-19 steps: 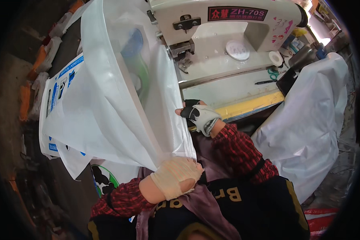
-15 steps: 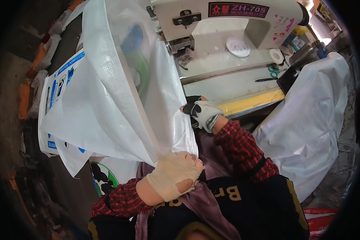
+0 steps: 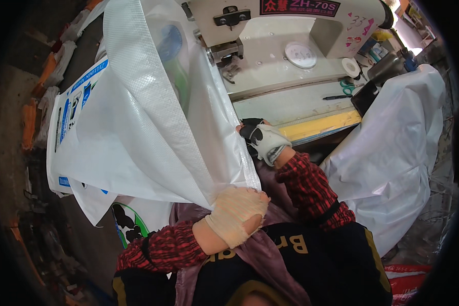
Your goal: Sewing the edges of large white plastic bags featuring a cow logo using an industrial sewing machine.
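Observation:
A large white woven plastic sack (image 3: pixel 137 137) with blue print spreads from the sewing machine (image 3: pixel 285 30) down to my lap. My left hand (image 3: pixel 234 217), in a cream wrap or fingerless glove, is closed on the sack's near corner; its fingertips are mostly hidden. Farther up the same right-hand edge, my right hand (image 3: pixel 262 140), in a black and white fingerless glove, is closed with the thumb side against the sack. The edge between both hands is drawn fairly straight. It runs up to the metal presser parts (image 3: pixel 225 53) of the machine.
On the machine bed lie a round white disc (image 3: pixel 300 55), a tape roll (image 3: pixel 351 68), green-handled scissors (image 3: pixel 347 87) and a black pen (image 3: pixel 337 97). A yellow strip (image 3: pixel 321 126) lines the table's front edge. Another white sheet or sack (image 3: pixel 387 153) drapes at the right.
My left hand has shifted slightly right and up with the sack's corner. My right hand has moved a little right along with the edge. The machine sits slightly higher and farther left in view.

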Available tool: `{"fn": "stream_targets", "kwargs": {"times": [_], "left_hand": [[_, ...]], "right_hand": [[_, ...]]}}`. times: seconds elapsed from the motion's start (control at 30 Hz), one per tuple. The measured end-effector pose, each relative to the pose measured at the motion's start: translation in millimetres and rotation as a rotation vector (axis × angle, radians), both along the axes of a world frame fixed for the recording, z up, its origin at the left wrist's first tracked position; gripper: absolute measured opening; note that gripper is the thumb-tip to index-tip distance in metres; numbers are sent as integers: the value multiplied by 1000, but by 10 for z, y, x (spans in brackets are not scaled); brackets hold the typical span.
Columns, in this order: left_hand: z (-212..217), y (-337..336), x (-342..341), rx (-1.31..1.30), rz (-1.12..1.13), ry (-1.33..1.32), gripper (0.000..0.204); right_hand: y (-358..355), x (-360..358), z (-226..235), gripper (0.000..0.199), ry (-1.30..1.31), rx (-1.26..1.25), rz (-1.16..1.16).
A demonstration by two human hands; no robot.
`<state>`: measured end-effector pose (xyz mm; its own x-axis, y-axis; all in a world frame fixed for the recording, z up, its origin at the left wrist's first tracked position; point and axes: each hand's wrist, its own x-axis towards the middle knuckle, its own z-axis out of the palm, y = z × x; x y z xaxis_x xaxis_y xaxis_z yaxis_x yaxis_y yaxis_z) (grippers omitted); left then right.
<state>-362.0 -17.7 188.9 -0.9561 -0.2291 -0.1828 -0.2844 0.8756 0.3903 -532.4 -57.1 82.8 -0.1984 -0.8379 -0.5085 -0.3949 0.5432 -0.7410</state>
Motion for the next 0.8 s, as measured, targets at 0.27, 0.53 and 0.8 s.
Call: {"fn": "stream_targets", "kwargs": {"times": [0.27,0.53,0.8], "left_hand": [[-4,-186,123,203,375,-376,54],[-38,61,314,-81,207,-332,38],[132,85,152,-113,-123,-90,12]], "right_hand": [[101,-59,180,34,1,-146,7],[22,195,83,46,121,-237,252],[185,79,209,30,426,-225,674]]}}
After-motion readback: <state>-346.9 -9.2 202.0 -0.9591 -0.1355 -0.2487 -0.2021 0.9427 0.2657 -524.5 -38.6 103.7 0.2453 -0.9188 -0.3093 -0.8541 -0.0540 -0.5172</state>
